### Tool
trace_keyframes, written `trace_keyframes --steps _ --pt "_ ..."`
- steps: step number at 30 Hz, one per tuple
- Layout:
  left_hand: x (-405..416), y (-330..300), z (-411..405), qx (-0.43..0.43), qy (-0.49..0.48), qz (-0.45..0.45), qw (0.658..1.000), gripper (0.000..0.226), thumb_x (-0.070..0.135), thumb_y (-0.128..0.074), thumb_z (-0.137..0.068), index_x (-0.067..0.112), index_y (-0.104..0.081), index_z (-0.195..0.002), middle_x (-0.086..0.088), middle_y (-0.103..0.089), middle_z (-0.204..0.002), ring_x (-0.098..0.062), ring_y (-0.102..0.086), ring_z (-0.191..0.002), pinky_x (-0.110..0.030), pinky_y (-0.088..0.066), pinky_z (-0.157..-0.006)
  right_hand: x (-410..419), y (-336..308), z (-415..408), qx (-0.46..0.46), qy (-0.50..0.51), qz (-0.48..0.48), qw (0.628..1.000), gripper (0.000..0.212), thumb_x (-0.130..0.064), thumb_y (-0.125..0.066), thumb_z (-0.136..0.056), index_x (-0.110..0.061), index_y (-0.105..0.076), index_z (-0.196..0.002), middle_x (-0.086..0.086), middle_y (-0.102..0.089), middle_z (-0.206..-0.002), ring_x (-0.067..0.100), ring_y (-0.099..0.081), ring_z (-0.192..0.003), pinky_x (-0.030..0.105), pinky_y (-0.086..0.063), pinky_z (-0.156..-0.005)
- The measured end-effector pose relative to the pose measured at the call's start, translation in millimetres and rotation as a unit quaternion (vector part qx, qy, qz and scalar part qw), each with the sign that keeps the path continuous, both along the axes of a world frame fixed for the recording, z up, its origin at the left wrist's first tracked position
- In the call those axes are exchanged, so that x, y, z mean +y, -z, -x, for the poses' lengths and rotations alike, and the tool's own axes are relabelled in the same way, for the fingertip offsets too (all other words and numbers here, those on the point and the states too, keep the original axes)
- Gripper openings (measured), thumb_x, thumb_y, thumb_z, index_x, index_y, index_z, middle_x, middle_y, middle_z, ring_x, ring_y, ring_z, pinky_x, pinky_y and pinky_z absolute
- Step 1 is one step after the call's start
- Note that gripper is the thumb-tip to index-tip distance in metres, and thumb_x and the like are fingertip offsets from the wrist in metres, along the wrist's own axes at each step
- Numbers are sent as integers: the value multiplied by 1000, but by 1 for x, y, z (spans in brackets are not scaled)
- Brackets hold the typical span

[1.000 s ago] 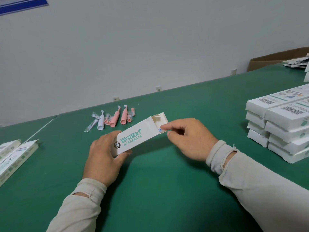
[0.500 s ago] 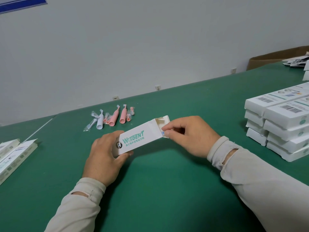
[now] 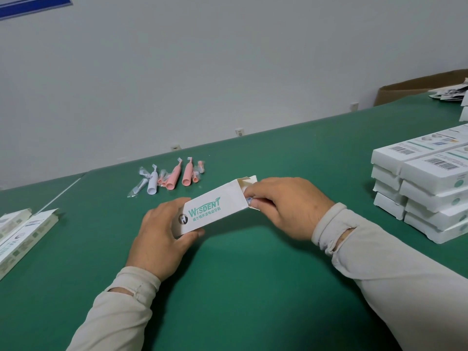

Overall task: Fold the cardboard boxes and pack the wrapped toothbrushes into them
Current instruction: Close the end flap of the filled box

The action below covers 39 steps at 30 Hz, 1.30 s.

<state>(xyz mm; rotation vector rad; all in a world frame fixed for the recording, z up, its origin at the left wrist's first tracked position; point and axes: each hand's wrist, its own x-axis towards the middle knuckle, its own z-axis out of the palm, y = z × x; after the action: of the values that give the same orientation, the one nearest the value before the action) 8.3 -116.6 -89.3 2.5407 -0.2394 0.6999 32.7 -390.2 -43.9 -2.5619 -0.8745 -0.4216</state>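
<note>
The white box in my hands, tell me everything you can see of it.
The white box looks like thin cardboard, long and narrow, printed with green WISDENT lettering and a small round logo. It tilts above the green table. The left hand grips its near end; the right hand pinches a flap at the open far end.
</note>
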Motion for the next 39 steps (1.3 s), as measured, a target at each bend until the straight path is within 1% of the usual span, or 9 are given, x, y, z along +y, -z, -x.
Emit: trace_keyframes --steps 9,12,15,17,19,22,26,33,39 --pt "1 -1 0 5 3 -9 1000 58 33 -84 -74 55 -49 -115 35 -52 -107 -11 -47 -106 -30 -36 -86 3 2 -1 27 -35 -52 998 20 -26 -54 -98 -26 -74 -103 -10 -54 -77 18 -54 -80 38 -50 -77" --pt "5 -1 0 0 -11 -14 1000 58 30 -85 -73 50 -53 -118 34 -52 -106 -12 -46 -106 -30 -36 -86 4 7 -2 114 -51 -73 989 23 -21 -53 -98 -26 -74 -104 -5 -68 -85 21 -60 -82 38 -52 -80" --pt "6 -1 -1 -3 -13 -6 1000 56 26 -85 -74 43 -57 -120 27 -56 -107 -17 -49 -106 -32 -38 -87 -4 10 -8 163 -38 -165 972 27 -16 -55 -97 -29 -76 -108 -18 -73 -89 0 -65 -82 19 -50 -79" --pt "9 -1 -4 -15 -28 9 999 55 23 -85 -74 37 -60 -121 16 -61 -110 -21 -52 -107 -35 -39 -90 -17 7 -19 129 27 -265 955 27 -12 -55 -96 -26 -77 -104 -29 -66 -68 -9 -60 -63 5 -41 -62" --pt "11 -1 -5 -23 -48 15 998 54 20 -85 -74 33 -61 -120 11 -61 -113 -24 -51 -110 -35 -37 -92 -31 8 -30 87 119 -301 942 26 -12 -55 -94 -29 -74 -98 -27 -64 -65 -6 -57 -58 7 -40 -58" --pt "9 0 -4 -27 -62 18 998 51 19 -85 -73 32 -62 -117 11 -58 -111 -23 -50 -110 -31 -32 -92 -42 16 -39 101 217 -244 940 20 -17 -56 -93 -32 -67 -86 -17 -69 -88 4 -62 -78 25 -50 -80" --pt "7 0 -4 -20 -60 28 998 51 19 -85 -73 34 -60 -115 11 -57 -111 -22 -49 -109 -30 -32 -92 -30 22 -36 105 230 -182 950 14 -29 -60 -89 -33 -62 -75 -19 -67 -80 9 -63 -78 28 -50 -72" --pt "0 -1 -1 -26 -41 23 999 54 17 -86 -72 39 -56 -112 16 -54 -109 -15 -46 -106 -23 -27 -91 7 24 -29 43 205 84 974 19 -42 -54 -95 -33 -62 -110 -4 -68 -104 25 -60 -100 31 -42 -74" --pt "-1 -1 -2 -21 -51 29 998 54 18 -85 -73 36 -58 -117 16 -53 -109 -14 -43 -107 -24 -27 -91 13 17 -23 101 203 126 966 27 -33 -55 -96 -22 -55 -120 3 -66 -108 30 -63 -92 33 -48 -73"
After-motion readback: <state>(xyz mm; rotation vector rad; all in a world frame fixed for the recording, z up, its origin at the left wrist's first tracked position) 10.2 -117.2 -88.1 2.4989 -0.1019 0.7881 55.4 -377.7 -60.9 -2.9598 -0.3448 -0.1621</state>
